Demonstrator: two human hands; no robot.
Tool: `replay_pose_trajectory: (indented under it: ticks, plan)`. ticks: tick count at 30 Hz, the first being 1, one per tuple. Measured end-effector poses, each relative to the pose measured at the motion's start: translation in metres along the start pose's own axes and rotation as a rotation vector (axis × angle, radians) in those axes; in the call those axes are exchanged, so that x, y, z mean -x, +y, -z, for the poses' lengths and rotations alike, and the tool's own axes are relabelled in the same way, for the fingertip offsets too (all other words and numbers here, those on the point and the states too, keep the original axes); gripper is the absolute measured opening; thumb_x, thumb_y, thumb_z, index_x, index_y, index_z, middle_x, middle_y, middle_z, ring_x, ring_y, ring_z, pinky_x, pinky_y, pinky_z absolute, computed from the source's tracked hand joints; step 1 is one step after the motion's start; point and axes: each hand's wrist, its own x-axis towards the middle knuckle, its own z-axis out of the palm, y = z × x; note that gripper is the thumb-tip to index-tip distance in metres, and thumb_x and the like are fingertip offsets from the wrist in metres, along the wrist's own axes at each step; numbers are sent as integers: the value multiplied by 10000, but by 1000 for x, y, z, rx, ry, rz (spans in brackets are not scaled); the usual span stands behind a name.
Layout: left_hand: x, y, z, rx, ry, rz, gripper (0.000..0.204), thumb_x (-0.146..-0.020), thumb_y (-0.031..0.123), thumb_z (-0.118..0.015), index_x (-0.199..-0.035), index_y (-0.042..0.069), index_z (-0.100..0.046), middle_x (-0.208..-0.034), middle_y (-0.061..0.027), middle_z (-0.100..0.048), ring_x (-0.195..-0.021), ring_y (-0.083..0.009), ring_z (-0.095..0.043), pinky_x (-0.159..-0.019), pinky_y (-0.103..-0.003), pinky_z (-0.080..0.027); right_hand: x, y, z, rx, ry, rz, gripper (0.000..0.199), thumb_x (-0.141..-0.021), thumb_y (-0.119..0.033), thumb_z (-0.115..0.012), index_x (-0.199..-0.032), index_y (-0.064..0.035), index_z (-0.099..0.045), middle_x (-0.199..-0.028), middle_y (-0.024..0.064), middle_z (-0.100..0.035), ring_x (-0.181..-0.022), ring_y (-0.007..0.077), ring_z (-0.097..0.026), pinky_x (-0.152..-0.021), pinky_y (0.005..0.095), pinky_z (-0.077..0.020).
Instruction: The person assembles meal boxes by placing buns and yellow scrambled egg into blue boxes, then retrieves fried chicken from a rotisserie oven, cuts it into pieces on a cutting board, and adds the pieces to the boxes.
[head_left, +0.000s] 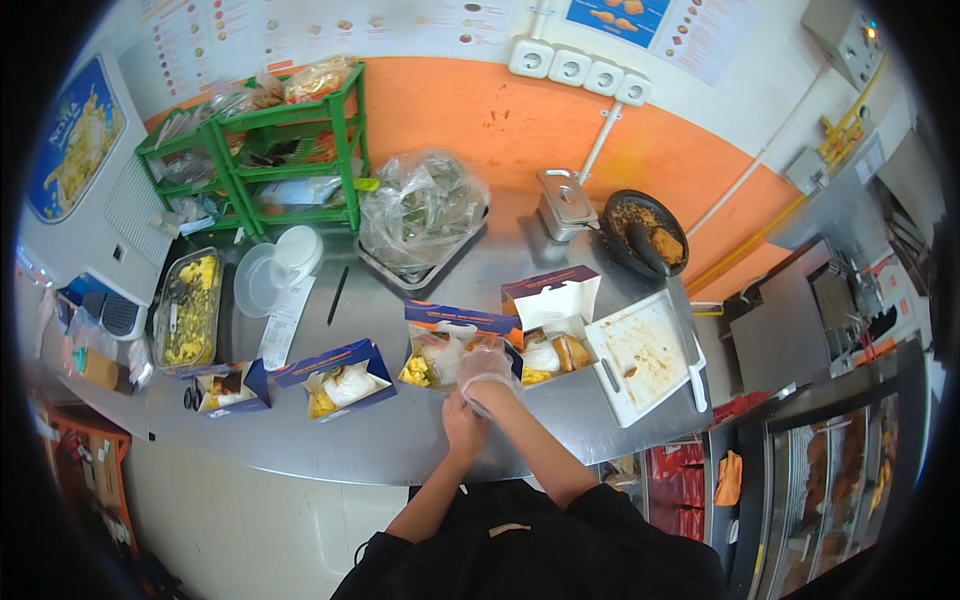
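Note:
My right hand (pixel 486 372) wears a clear plastic glove and reaches over an open blue-and-orange food box (pixel 462 318). Its fingers are blurred under the film, so what they do is not plain. My left hand (pixel 465 425) is bare and closed at the right wrist, on the loose cuff of the plastic glove (pixel 484 404). Inside the box, yellow scrambled egg (pixel 415 371) and white rice (pixel 440 352) show beside the glove. Just right of it, another open box (pixel 553 305) contains rice, egg and a browned piece of food (pixel 572 352).
Further left stand two more filled boxes, one larger (pixel 372 362) and one small (pixel 258 385). A tray of egg (pixel 163 335), a bagged tray (pixel 420 215), a green rack (pixel 350 140) and a black pan (pixel 612 235) line the back. A knife (pixel 697 385) lies on the white cutting board (pixel 640 385).

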Motion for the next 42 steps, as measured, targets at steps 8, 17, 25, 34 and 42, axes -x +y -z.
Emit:
replay_pose_trajectory:
  ticks: [8,17,25,34,42]
  plan:
    - [-3,-9,3,135,-46,-54,313,-611,89,-737,-904,31,-647,-904,-128,-567,-861,-318,-529,-735,-424,-397,-25,12,-58,-165,38,164,490,-889,-171,-477,-1294,104,-441,-1294,264,-483,-1153,329,-544,-963,403,-440]
    - [-5,-5,3,41,-165,-125,260,-560,102,-774,-751,30,-613,-808,-114,-506,-811,-318,-511,-691,-417,-405,7,15,-19,0,446,-58,409,-891,-261,-516,-1149,53,-562,-1046,146,-603,-895,286,-610,-775,379,-457]
    - [0,60,23,-77,-150,87,194,-694,76,-749,-620,40,-573,-661,-98,-520,-638,-277,-522,-593,-354,-423,37,288,128,-508,-276,532,413,-884,-482,-526,-1063,-155,-704,-1019,116,-685,-979,302,-627,-899,373,-462]
    - [44,212,-43,-183,160,376,180,-825,15,-666,-662,-10,-594,-676,-113,-572,-634,-229,-531,-611,-347,-445,-242,591,138,-334,599,106,428,-846,-484,-560,-1005,-115,-707,-1066,202,-651,-1010,389,-607,-870,408,-481]
    - [81,276,-110,-312,216,389,196,-821,17,-675,-659,-12,-568,-640,-111,-550,-596,-233,-507,-572,-356,-416,-250,563,165,-328,50,58,529,-826,-541,-581,-1048,-71,-679,-1084,207,-639,-1044,357,-601,-892,417,-459]
